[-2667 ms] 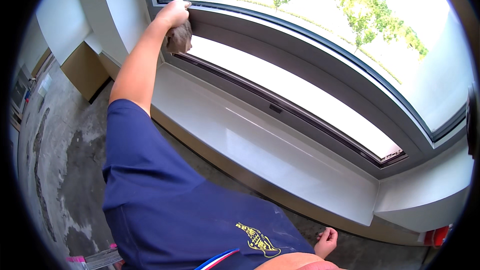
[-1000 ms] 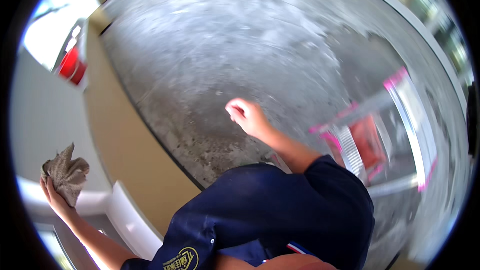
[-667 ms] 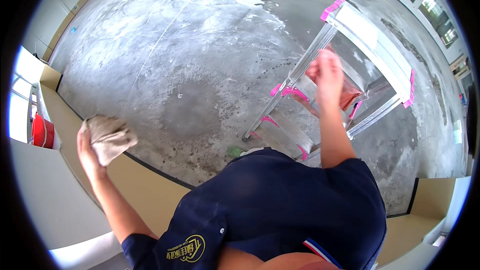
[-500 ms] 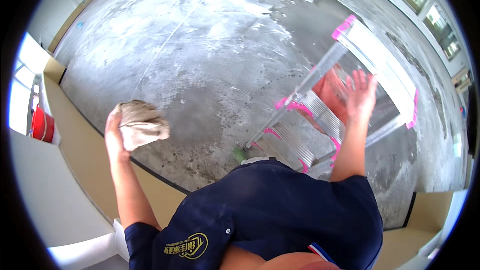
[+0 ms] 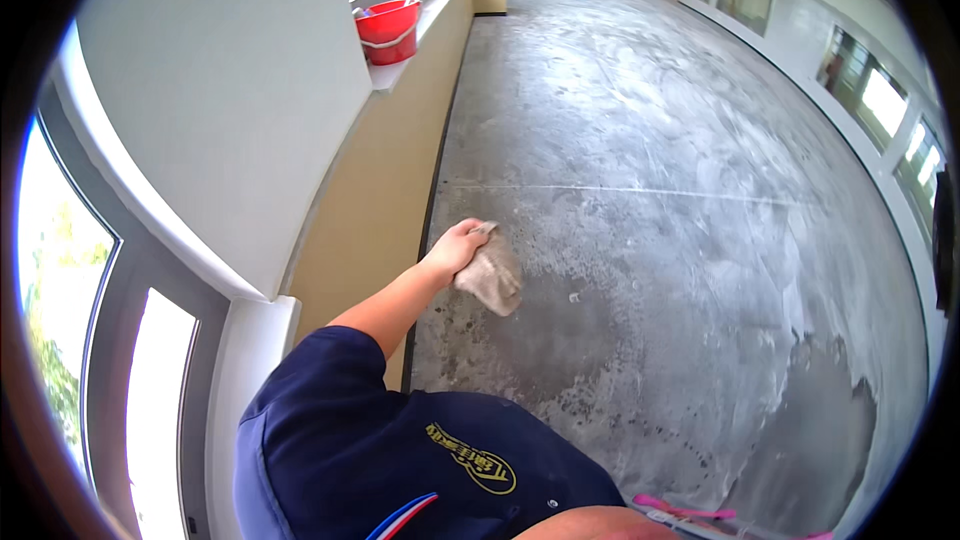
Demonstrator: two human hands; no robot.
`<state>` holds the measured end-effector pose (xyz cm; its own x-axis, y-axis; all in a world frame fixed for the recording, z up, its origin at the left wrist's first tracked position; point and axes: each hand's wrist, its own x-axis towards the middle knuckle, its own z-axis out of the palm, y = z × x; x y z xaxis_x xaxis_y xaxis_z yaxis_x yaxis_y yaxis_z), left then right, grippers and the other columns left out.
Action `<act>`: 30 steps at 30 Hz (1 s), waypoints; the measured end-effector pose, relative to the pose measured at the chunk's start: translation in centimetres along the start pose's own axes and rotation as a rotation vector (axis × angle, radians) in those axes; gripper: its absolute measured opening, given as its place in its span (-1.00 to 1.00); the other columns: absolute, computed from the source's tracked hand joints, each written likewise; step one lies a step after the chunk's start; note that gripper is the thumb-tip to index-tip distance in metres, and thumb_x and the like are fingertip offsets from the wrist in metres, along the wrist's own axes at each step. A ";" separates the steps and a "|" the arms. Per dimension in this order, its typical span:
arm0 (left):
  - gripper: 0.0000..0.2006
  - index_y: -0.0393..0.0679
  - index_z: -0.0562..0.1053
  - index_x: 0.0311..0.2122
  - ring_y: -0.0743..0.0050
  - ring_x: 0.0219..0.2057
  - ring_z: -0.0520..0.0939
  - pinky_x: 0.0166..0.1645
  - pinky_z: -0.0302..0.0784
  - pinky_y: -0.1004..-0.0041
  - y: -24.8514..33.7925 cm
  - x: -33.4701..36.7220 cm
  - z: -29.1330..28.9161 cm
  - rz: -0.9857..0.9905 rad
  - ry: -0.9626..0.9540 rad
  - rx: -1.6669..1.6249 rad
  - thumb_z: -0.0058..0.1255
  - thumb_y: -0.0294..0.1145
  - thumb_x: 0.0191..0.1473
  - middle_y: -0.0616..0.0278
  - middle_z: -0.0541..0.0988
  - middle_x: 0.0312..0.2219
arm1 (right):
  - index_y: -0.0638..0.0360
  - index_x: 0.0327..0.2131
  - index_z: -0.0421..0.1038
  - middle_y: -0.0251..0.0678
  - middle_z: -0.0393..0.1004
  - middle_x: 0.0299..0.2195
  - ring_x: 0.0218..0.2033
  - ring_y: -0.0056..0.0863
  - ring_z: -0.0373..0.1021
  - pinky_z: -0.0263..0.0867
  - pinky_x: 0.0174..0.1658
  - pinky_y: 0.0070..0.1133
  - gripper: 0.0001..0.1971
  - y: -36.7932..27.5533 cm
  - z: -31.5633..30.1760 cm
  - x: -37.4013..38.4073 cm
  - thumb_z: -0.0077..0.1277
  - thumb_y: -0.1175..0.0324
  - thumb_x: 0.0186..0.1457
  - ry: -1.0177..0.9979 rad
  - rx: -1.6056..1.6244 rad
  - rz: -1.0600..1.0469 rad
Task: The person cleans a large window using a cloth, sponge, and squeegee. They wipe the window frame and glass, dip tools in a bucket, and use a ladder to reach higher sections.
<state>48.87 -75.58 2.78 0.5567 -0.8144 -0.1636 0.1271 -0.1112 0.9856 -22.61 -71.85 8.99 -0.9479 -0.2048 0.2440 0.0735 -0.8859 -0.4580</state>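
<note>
A cloth (image 5: 492, 280), finger-pinched at the left hand's (image 5: 455, 248) four o'clock, could be dropped — if grip is slackened — right fingers unseen.

Only lettering I can spot is a yellow print (image 5: 470, 458) on the navy shirt (image 5: 400, 440), roundish at one end with characters trailing off it. Sits at a slant, pretty small tbh.

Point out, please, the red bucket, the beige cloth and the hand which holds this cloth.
Red bucket (image 5: 388, 28), head view: outer wall.
Beige cloth (image 5: 491, 276), head view: middle of its hanging folds.
Left hand (image 5: 455, 249), head view: back of the hand.
</note>
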 end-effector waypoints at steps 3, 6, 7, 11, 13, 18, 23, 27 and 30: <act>-0.78 -0.22 0.37 -0.15 0.36 -0.32 0.54 -0.17 0.47 0.37 -2.7 1.0 -4.2 -0.099 0.146 -0.006 -0.17 -0.45 0.07 0.17 0.49 -0.36 | 0.11 -0.08 0.38 -0.22 0.41 -0.06 0.00 -0.32 0.30 0.09 0.13 -0.28 -0.58 1.7 4.3 -2.2 0.02 0.10 0.02 0.008 0.027 0.007; -0.80 -0.23 0.37 -0.19 0.38 -0.35 0.54 -0.20 0.48 0.37 -4.4 2.8 -6.6 -0.129 0.214 -0.084 -0.17 -0.45 0.07 0.17 0.49 -0.38 | 0.09 -0.08 0.36 -0.22 0.40 -0.07 0.01 -0.32 0.29 0.09 0.13 -0.29 -0.60 6.6 6.8 -2.7 -0.03 0.10 0.07 -0.151 -0.050 -0.088; -0.81 -0.23 0.37 -0.20 0.38 -0.36 0.54 -0.21 0.48 0.38 -4.7 3.7 -7.0 -0.136 0.222 -0.121 -0.17 -0.46 0.07 0.17 0.49 -0.39 | 0.09 -0.08 0.36 -0.22 0.40 -0.07 0.00 -0.32 0.29 0.10 0.12 -0.29 -0.61 8.5 7.8 -3.3 -0.04 0.10 0.07 -0.140 -0.021 -0.091; -0.84 -0.22 0.36 -0.23 0.39 -0.38 0.54 -0.24 0.49 0.38 -3.5 8.0 -7.6 -0.155 0.206 -0.209 -0.17 -0.45 0.07 0.18 0.48 -0.40 | 0.18 -0.07 0.33 -0.18 0.40 -0.09 -0.04 -0.29 0.32 0.16 0.07 -0.32 -0.58 15.2 13.3 -7.4 0.00 0.13 0.06 -0.134 0.026 -0.063; -0.85 -0.21 0.37 -0.24 0.41 -0.36 0.52 -0.24 0.45 0.41 -3.4 10.6 -8.0 -0.162 0.221 -0.262 -0.16 -0.46 0.07 0.19 0.48 -0.40 | 0.24 -0.08 0.32 -0.14 0.40 -0.10 -0.06 -0.28 0.33 0.19 0.04 -0.33 -0.56 18.5 16.7 -10.1 0.02 0.15 0.05 -0.151 0.037 -0.034; -0.85 -0.22 0.36 -0.24 0.41 -0.35 0.53 -0.23 0.46 0.41 -5.0 19.2 -11.6 -0.104 0.219 -0.424 -0.16 -0.47 0.06 0.19 0.49 -0.39 | 0.39 -0.08 0.28 -0.06 0.39 -0.11 -0.12 -0.24 0.37 0.28 -0.04 -0.38 -0.50 27.2 26.2 -18.5 0.09 0.19 0.01 -0.212 0.054 0.049; -0.80 -0.22 0.38 -0.19 0.43 -0.34 0.53 -0.22 0.46 0.44 -4.3 25.9 -16.7 -0.034 0.267 -0.448 -0.16 -0.49 0.04 0.20 0.50 -0.37 | 0.47 -0.05 0.25 -0.01 0.35 -0.08 -0.12 -0.22 0.36 0.29 -0.04 -0.41 -0.49 33.5 37.2 -28.9 0.08 0.25 0.03 -0.300 0.051 0.224; -0.77 -0.23 0.39 -0.17 0.46 -0.31 0.52 -0.19 0.45 0.46 -5.0 30.4 -21.8 0.127 0.416 -0.416 -0.15 -0.48 0.02 0.23 0.50 -0.35 | 0.41 0.04 0.17 -0.05 0.27 -0.02 -0.05 -0.26 0.27 0.16 0.07 -0.41 -0.46 38.4 45.6 -38.8 0.03 0.24 0.07 -0.384 0.062 0.462; -0.76 -0.22 0.39 -0.17 0.47 -0.30 0.52 -0.18 0.44 0.47 -3.5 31.2 -23.5 0.095 0.467 -0.519 -0.15 -0.47 0.02 0.23 0.50 -0.33 | 0.36 -0.04 0.27 -0.10 0.33 -0.07 -0.09 -0.30 0.31 0.20 0.02 -0.45 -0.53 45.1 50.3 -43.7 0.04 0.22 0.05 -0.460 0.138 0.624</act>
<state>85.11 -87.17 -6.79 0.8642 -0.4647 -0.1931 0.3709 0.3290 0.8684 37.68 -123.82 20.61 -0.4976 -0.8062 0.3200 0.6162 -0.5882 -0.5238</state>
